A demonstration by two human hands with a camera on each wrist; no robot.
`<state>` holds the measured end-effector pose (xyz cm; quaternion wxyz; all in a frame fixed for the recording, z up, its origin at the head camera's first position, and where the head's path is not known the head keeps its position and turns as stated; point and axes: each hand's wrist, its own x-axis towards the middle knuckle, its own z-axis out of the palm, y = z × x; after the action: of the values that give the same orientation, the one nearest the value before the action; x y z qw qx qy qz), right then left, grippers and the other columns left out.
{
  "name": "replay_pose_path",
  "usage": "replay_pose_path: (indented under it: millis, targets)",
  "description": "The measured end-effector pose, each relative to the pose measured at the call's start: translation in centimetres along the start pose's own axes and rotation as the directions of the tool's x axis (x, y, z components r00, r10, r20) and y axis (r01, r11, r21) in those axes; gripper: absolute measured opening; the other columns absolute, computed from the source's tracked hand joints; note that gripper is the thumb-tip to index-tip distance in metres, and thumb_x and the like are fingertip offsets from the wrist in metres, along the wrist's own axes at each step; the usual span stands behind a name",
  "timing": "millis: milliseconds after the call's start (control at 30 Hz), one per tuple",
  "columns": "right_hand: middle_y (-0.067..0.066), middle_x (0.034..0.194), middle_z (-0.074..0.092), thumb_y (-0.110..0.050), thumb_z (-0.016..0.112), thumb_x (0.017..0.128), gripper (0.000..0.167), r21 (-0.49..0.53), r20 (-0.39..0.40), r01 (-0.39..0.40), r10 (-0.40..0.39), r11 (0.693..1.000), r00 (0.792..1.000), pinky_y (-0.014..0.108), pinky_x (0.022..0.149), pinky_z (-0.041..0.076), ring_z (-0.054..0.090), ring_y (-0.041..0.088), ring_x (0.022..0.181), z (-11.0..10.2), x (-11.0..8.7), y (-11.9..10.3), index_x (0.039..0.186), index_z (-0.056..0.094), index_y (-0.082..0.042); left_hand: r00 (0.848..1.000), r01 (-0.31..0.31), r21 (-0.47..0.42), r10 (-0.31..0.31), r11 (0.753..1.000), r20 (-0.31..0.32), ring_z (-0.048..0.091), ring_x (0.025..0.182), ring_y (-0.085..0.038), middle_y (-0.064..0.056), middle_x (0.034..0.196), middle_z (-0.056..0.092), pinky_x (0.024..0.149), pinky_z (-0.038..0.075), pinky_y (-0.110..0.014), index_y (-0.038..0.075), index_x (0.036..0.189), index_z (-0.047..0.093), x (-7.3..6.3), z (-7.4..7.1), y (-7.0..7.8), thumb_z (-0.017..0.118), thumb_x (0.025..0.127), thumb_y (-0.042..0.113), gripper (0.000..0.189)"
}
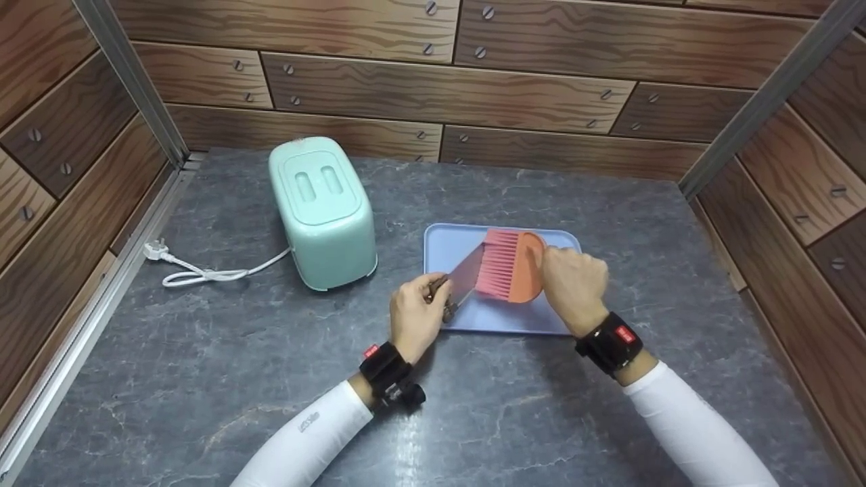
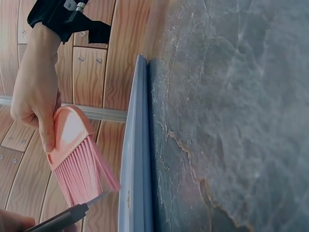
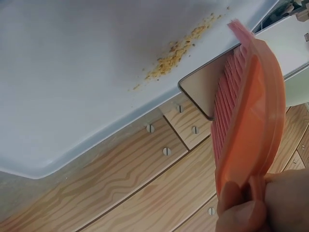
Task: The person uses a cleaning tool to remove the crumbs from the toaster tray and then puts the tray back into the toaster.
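Observation:
My left hand (image 1: 414,314) grips the dark handle of a cleaver (image 1: 465,272), whose broad metal blade is tilted above the tray. An orange hand brush (image 1: 525,270) with pink bristles is in my right hand (image 1: 575,281), pinched at its rounded back. The bristles lie against the blade in the right wrist view. Below both is a pale blue tray (image 1: 443,240), flat on the table. A line of yellow-brown crumbs (image 3: 171,58) lies on the tray in the right wrist view; the brush and blade hide that area in the head view.
A mint-green toaster (image 1: 325,210) with a lid on top stands left of the tray. Its white cord (image 1: 223,274) runs left to a plug (image 1: 156,250). Wood-patterned walls (image 1: 446,88) enclose the grey marbled table (image 1: 284,379) at the back and sides.

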<state>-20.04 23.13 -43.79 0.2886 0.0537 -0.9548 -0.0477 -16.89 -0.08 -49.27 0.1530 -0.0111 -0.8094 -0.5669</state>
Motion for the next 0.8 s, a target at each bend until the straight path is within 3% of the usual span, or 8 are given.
replay_pose_path:
  millis: [233, 800]
  targets:
    - [0.016, 0.056, 0.066, -0.036, 0.061, 0.106, 0.053, -0.007, 0.012, -0.012, 0.012, 1.0, 1.0, 0.054, 0.041, 0.049, 0.067, 0.04, 0.05, 0.3, 0.6, 0.5, 0.064, 0.066, -0.004, 1.0, 0.023, -0.015, -0.022, 1.0, 0.015, 0.073, 0.064, -0.009, -0.006, 0.087, 0.083, 0.053, 0.057, -0.02, 0.008, 0.11, 0.082, 0.0, 0.0, 0.0, 0.076, 0.097, 0.02, 0.019]
    - [0.023, 0.062, 0.07, -0.037, 0.06, 0.107, 0.054, -0.003, 0.098, -0.058, 0.058, 0.998, 0.993, 0.055, 0.042, 0.051, 0.069, 0.044, 0.055, 1.6, 1.8, 1.9, 0.07, 0.071, 0.001, 1.0, 0.024, -0.013, -0.024, 1.0, 0.013, 0.073, 0.068, -0.009, -0.005, 0.089, 0.083, 0.058, 0.058, -0.021, 0.009, 0.11, 0.082, 0.1, 0.0, 0.0, 0.077, 0.096, 0.019, 0.018]
